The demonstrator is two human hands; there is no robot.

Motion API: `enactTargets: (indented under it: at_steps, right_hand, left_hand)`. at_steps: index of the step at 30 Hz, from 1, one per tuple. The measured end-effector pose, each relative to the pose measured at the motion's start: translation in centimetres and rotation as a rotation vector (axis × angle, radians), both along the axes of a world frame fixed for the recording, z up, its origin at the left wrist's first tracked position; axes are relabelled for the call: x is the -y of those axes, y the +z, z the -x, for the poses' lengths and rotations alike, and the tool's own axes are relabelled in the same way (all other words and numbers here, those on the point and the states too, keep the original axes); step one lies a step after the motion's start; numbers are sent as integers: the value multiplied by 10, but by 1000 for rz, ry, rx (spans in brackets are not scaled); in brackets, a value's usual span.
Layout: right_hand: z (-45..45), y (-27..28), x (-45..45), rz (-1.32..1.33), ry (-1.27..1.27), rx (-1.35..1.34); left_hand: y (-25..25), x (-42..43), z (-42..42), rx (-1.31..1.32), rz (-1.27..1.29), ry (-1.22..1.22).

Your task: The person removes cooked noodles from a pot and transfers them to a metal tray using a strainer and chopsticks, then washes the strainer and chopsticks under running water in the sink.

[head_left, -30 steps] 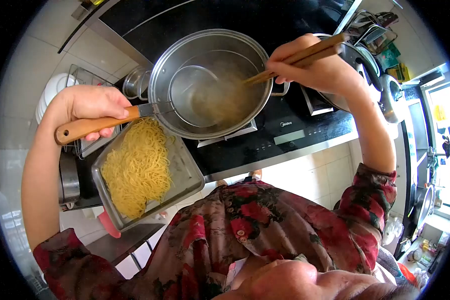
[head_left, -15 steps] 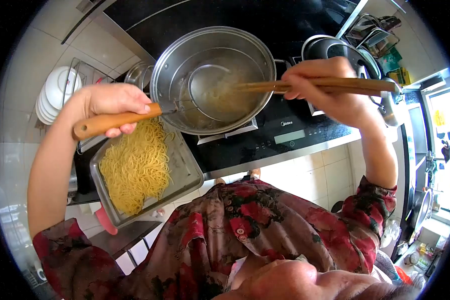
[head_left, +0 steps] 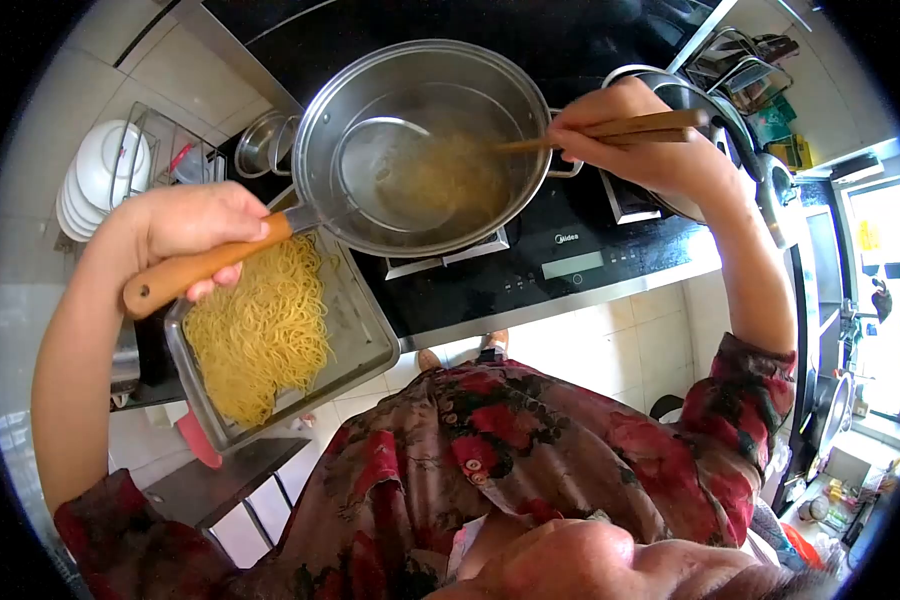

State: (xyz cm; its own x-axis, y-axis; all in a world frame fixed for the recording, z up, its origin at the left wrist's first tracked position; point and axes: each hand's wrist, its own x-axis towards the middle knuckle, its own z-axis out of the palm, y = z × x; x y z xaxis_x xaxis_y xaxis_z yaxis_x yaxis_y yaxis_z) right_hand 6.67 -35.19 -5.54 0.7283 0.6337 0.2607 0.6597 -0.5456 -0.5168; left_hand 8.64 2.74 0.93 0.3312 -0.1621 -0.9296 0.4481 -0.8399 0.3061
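Observation:
My left hand point(head_left: 202, 235) is closed around the wooden handle of a round strainer point(head_left: 345, 165), whose wire rim sits down inside a large steel pot point(head_left: 315, 130). Wooden chopsticks point(head_left: 650, 124) are gripped in my right hand point(head_left: 635, 145), at the pot's right side, with their tips dipped into the cloudy, steaming water. Yellowish noodles point(head_left: 445, 180) show blurred under the water within the strainer. Below my left hand, a metal tray point(head_left: 355, 330) holds a heap of yellow noodles point(head_left: 260, 335).
The pot stands on a black stove point(head_left: 450, 295). A small steel pot point(head_left: 262, 143) is to its left, beside stacked white plates point(head_left: 100, 180) and a wire rack. At the right are a lidded pan and a steel kettle point(head_left: 778, 195). Tiled floor shows below.
The chopsticks have swung through the water and changed their tilt with my right hand. My left hand and the strainer have shifted slightly, first right, then back left.

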Motion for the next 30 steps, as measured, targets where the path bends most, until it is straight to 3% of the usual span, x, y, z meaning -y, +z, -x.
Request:
enactTargets:
  at_steps: [5, 7, 13, 17, 21, 25, 30]
  right_hand:
    - [40, 5, -1, -90, -279, -113]
    - [41, 8, 11, -284, -208, -174]
    - [38, 12, 9, -181, -240, 236]
    - [42, 17, -16, -312, -472, 117]
    - [28, 5, -23, -250, -408, 231]
    - [20, 0, -27, -271, -426, 33]
    - [13, -7, -24, -314, -276, 68]
  left_hand:
    - [-19, 14, -2, 2, 65, -19]
    - [-30, 13, 1, -14, 171, 50]
    - [-42, 18, 24, -7, 229, 172]
    - [-42, 20, 37, 50, 249, 201]
    - [-39, 17, 42, 78, 244, 244]
    - [-30, 13, 42, 121, 151, 272]
    - [-23, 10, 39, 135, 124, 263]
